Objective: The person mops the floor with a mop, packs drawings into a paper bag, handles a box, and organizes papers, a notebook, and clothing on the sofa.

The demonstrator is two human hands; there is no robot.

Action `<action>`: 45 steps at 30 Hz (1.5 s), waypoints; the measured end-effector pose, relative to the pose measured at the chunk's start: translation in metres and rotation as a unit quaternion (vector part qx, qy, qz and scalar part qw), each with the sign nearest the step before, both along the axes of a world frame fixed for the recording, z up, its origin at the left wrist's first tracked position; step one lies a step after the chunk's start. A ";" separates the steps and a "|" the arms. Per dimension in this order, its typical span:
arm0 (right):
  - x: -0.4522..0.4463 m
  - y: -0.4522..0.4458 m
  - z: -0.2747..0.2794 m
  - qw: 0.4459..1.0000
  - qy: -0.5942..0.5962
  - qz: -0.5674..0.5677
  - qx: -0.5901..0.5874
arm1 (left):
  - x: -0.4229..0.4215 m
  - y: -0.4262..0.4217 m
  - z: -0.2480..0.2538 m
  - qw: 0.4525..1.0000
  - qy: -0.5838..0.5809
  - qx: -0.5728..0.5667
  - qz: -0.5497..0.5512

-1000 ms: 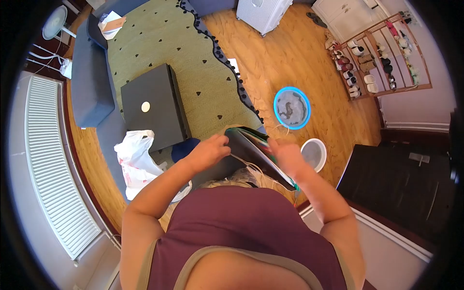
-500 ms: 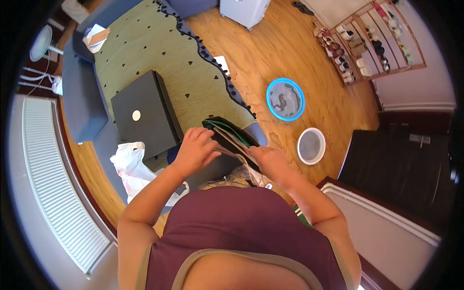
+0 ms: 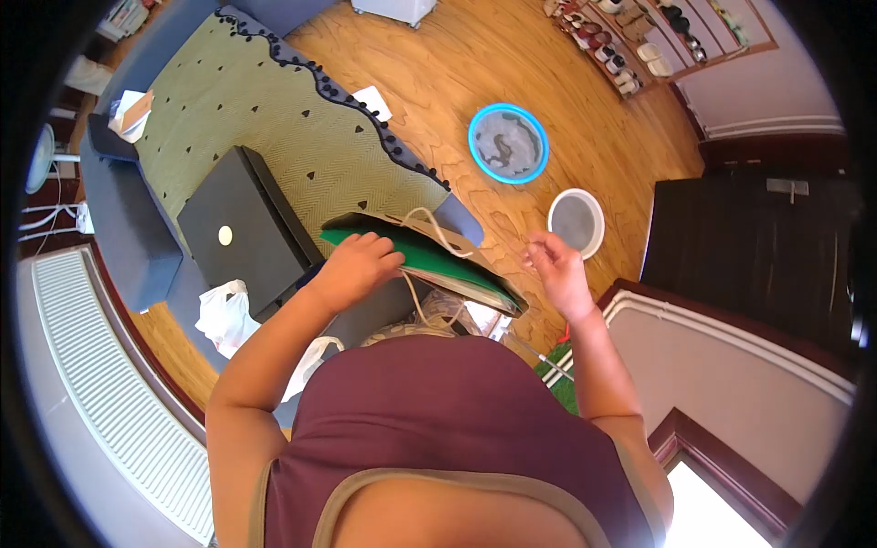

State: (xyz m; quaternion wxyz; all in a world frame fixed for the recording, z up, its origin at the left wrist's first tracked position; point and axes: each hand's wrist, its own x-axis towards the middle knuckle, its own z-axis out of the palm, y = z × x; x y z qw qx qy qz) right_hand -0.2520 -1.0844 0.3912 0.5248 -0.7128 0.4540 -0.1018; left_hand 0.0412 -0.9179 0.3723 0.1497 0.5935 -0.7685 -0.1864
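Observation:
A paper bag (image 3: 493, 279) with a brown outer side, green inner face and cord handles hangs tilted in front of my body. My left hand (image 3: 361, 267) grips its near green side at the left, fingers folded over the edge. One pale cord handle (image 3: 437, 234) loops over the far side. To the right of the bag, my right hand (image 3: 561, 274) is raised and apart from it. Its fingers are loosely bent, with nothing visible between them. What is inside the bag is hard to make out.
A large dark box (image 3: 242, 228) with a round white sticker lies on the sofa (image 3: 128, 219). Near it is a white plastic bag (image 3: 226, 320). A blue-rimmed basin (image 3: 508, 143) and a white basin (image 3: 575, 224) stand on the floor. A shoe rack (image 3: 676, 41) is farther back.
My right hand has let go of the bag and moved up and right. The bag has swung wider, showing more of its green face and cord handle. The view has shifted.

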 end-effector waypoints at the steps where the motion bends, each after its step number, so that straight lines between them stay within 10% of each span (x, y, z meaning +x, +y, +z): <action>1: -0.009 -0.002 -0.009 0.999 0.040 -0.014 -0.008 | -0.001 0.001 -0.001 1.000 -0.024 -0.016 0.005; 22: -0.018 0.048 -0.019 0.967 0.120 0.138 0.179 | -0.015 0.070 0.004 0.999 -0.026 0.045 0.018; 45: 0.055 0.060 -0.010 0.929 0.151 0.124 -0.315 | -0.046 0.002 0.015 0.996 -0.036 0.067 0.048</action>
